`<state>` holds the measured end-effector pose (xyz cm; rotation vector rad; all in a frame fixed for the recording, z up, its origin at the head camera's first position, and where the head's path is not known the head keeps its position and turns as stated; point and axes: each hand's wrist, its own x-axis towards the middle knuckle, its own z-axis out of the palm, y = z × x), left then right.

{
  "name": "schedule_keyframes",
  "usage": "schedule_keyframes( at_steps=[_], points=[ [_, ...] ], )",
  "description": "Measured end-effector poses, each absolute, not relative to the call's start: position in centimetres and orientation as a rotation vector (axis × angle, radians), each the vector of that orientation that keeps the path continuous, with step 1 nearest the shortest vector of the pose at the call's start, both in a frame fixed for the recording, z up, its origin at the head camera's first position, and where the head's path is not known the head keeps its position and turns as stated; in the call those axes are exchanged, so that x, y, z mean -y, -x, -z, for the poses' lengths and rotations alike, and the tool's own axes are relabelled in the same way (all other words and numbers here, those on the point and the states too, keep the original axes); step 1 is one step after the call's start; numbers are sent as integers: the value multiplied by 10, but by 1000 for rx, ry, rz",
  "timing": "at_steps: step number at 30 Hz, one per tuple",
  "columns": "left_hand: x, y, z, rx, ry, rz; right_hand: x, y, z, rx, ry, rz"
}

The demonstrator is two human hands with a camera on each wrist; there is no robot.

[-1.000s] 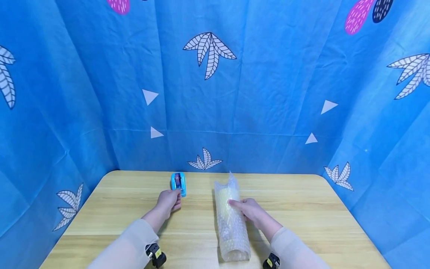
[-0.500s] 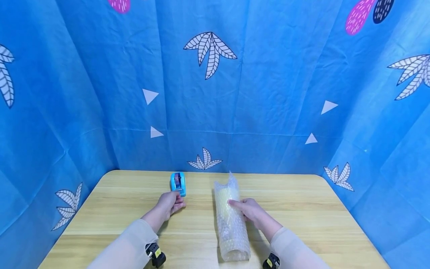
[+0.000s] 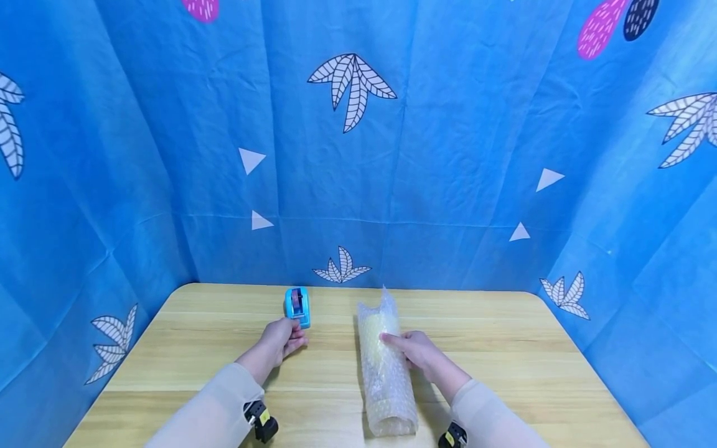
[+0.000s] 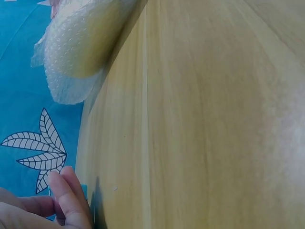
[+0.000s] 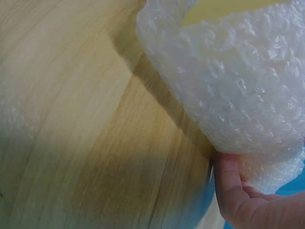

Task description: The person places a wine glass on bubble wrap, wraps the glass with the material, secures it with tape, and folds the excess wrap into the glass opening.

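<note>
A light-blue tape dispenser [image 3: 297,303] with a tape roll in it lies near the table's far edge, left of centre. At its near end my left hand [image 3: 276,343] pinches with thumb and index finger, the other fingers stretched to the right. Whether a strip of tape is between those fingertips is too small to tell. To the right lies a bubble-wrap roll [image 3: 386,386] with something yellow inside. My right hand [image 3: 421,353] holds it from the right, thumb on top. The right wrist view shows the wrap's end [image 5: 238,90] close up, with the right hand [image 5: 248,205] below it.
Both things lie on a light wooden table [image 3: 504,348] with rounded far corners. A blue curtain [image 3: 448,155] with printed leaves and triangles hangs behind it and along both sides. A small black camera [image 3: 261,423] sits at the left wrist.
My left hand's lower fingers have uncurled and reach further right, while its thumb and index finger stay at the dispenser. The right hand, the bubble-wrap roll and the dispenser have stayed in place.
</note>
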<state>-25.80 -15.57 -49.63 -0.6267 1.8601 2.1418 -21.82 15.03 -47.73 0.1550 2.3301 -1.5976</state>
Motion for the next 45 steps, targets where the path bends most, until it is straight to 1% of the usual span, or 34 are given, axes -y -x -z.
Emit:
schedule_keyframes(
  at_steps=[25,33,45],
  points=[
    [158,267,489,-1673,704,-2116,-150,219,477,-2344,-174,1597],
    [156,260,489,-1745,644,-2025,-150,219,476,-2360,-171,1579],
    [147,248,483,-2012,449,-1908,-148,219,476,-2352,-177,1582]
  ],
)
